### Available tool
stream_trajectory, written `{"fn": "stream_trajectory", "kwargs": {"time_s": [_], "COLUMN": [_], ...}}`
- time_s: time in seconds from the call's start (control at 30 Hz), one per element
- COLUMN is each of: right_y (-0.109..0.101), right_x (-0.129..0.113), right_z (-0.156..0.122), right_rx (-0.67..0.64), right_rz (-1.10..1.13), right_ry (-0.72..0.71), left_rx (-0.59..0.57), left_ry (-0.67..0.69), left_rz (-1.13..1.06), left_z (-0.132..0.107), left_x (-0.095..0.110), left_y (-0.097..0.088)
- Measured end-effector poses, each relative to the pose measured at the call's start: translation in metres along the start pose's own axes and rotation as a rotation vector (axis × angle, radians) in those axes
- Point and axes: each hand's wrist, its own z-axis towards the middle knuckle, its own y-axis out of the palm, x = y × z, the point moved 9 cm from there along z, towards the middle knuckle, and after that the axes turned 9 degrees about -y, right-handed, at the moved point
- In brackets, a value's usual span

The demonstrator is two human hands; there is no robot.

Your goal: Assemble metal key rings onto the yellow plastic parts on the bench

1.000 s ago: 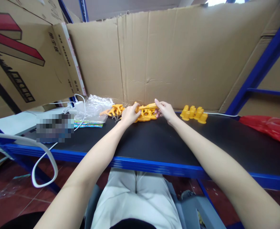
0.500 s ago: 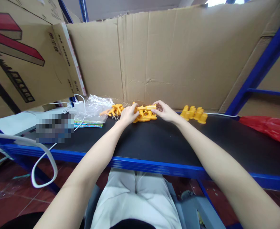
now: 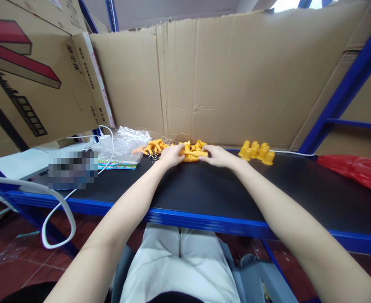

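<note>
Between my two hands lie several yellow plastic pieces (image 3: 190,145), partly hidden by the fingers. A slim yellow plastic part (image 3: 194,154) spans the gap at the front of them. My left hand (image 3: 172,155) is closed around its left end, with the fingertips mostly out of sight. At its right end, my right hand (image 3: 217,156) has thumb and fingers curled onto it. Orange-yellow branched pieces (image 3: 155,146) sit just left of my left hand, with small metal chains (image 3: 154,157) in front of them.
To the right stand several yellow cone-like pieces (image 3: 257,151) and a red plastic bag (image 3: 356,168). Clear plastic bags (image 3: 125,143) and a white cable (image 3: 112,145) are at left. A cardboard panel (image 3: 220,80) backs the black tabletop (image 3: 204,191), which has a blue front edge (image 3: 204,219).
Both hands have lowered slightly, with the yellow part coming down from above the other pieces to in front of them. The pieces between my hands have shifted.
</note>
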Motion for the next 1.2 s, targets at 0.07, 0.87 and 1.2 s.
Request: {"fn": "stream_trajectory", "kwargs": {"time_s": [0.07, 0.87, 1.2], "right_y": [0.005, -0.025, -0.026], "right_x": [0.002, -0.011, -0.010], "right_z": [0.001, 0.002, 0.000], "right_rx": [-0.033, 0.172, 0.147], "right_rz": [-0.035, -0.508, -0.455], "right_ry": [0.033, -0.025, -0.052], "left_rx": [0.048, -0.021, -0.036], "left_ry": [0.025, -0.017, -0.061], "left_rz": [0.014, -0.253, -0.187], "left_z": [-0.003, -0.004, -0.003], "left_x": [0.006, 0.019, 0.017], "left_y": [-0.006, -0.007, -0.008]}}
